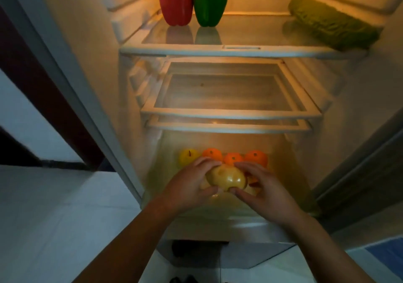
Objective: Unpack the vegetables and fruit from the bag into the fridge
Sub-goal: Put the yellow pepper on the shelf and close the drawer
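Pale floor tiles border the open fridge, which is lit warm yellow inside.

Step in hand: placing one yellow fruit into the bottom drawer. My left hand and right hand both grip it, fingers and thumbs curled round opposite sides. It sits over the drawer, just in front of three oranges and a yellow apple ranged along the back. Whether it touches anything beneath, I cannot tell.

Already stored: a red pepper and a green pepper, upright and touching on the top shelf, with a leafy green vegetable lying well apart at the right.

Next move, in my judgement: lower the fruit into a free spot and loosen both hands only once it rests. Being round, it is likely to roll. No bag is in view, so what remains cannot be assessed.

Materials: the held fruit is smooth, glossy and dimpled. The peppers are lobed and shiny, the leafy vegetable crinkled, matt and oblong. Shelves are glass in white plastic frames, and the drawer looks like translucent plastic.
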{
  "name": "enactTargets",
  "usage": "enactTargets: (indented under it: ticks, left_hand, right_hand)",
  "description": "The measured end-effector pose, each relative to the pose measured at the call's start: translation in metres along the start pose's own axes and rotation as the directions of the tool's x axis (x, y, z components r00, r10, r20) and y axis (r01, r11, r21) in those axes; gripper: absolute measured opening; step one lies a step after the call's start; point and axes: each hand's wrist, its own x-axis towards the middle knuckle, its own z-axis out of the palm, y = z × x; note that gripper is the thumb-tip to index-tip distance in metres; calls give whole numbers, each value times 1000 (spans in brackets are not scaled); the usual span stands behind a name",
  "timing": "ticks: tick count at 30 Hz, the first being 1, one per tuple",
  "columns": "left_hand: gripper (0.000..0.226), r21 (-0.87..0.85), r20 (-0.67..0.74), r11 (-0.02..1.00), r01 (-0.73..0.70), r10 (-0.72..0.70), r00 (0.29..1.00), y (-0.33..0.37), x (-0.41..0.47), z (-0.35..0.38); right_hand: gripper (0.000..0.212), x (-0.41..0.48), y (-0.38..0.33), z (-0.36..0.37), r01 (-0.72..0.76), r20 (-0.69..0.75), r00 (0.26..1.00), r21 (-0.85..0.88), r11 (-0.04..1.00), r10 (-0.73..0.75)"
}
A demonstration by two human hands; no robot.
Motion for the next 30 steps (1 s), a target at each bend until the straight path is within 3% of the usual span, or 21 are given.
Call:
enactTargets:
  ticks: [9, 15, 24, 30]
  left_hand:
    - [59, 16, -24, 989, -147, 148, 989, 5, 29, -63]
    - [58, -14, -145, 978, -207, 203, 968, 13, 40, -99]
    - [56, 104, -328, 927, -360, 374, 868, 60, 49, -173]
    - [60, 207, -447, 956, -208, 282, 849, 74, 72, -222]
  right_hand:
    - [53, 33, -34, -13, -2, -148, 989, 141, 990, 23]
    - [56, 50, -58, -36, 106, -224, 971, 107, 989, -80]
    - [53, 76, -120, -107, 327, -339, 889, -3, 945, -309]
    - [54, 127, -151, -135, 309, -353, 874, -130, 942, -335]
